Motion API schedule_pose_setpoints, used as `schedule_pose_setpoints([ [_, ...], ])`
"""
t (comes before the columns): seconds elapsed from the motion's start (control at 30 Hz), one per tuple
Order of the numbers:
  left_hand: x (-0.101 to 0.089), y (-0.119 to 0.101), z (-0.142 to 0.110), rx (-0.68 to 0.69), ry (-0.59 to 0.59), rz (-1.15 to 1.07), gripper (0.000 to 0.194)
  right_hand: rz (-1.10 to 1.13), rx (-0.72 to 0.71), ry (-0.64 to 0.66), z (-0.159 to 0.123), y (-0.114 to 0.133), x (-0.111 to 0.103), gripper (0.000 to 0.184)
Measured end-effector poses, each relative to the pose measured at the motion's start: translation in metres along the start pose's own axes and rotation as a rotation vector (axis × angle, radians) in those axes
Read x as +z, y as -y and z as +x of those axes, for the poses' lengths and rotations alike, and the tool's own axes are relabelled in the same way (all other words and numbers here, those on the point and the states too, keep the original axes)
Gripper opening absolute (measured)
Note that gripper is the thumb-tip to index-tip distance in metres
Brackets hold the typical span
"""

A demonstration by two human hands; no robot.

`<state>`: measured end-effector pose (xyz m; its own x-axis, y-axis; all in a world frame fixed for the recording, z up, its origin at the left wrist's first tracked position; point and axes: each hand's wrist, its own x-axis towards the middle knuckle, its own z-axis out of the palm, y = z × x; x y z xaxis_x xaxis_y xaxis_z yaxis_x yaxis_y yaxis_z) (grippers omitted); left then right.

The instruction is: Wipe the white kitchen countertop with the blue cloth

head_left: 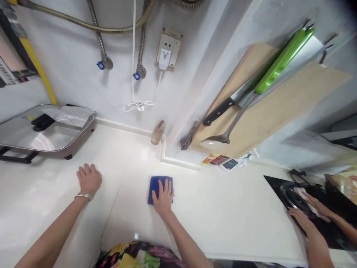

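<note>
My right hand (164, 199) lies flat, fingers spread, on a folded blue cloth (153, 184) on the white countertop (217, 208). The cloth's far and left parts show around the fingers; the rest is under the palm. My left hand (89, 178), with a silver bracelet at the wrist, rests on the counter to the left. Its fingers are stretched out, and nothing shows in it. Just beyond it stands an electric pan with a glass lid (60, 136), apart from the hand.
At right, another person's hands (306, 223) are at a black cooktop (279, 186), one on a pale cloth. Cutting boards (259, 115), a knife (219, 111) and a ladle (216, 143) hang on the wall. A small brown-capped jar (157, 134) sits by the wall corner.
</note>
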<state>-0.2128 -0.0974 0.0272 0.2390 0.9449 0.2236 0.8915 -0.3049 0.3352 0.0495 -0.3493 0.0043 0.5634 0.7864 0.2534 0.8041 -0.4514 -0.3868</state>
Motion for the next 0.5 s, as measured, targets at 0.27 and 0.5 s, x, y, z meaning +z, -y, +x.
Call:
schedule_pose_setpoints([
  [0.27,0.042,-0.160,-0.076,0.587,0.257,-0.209,0.054,0.303,0.109,-0.276,-0.083,-0.112,-0.054,0.052],
  [0.5,0.068,-0.260,-0.140,0.744,0.325,-0.250,0.060,0.041,0.044,-0.301,-0.141,-0.164,-0.060,0.050],
])
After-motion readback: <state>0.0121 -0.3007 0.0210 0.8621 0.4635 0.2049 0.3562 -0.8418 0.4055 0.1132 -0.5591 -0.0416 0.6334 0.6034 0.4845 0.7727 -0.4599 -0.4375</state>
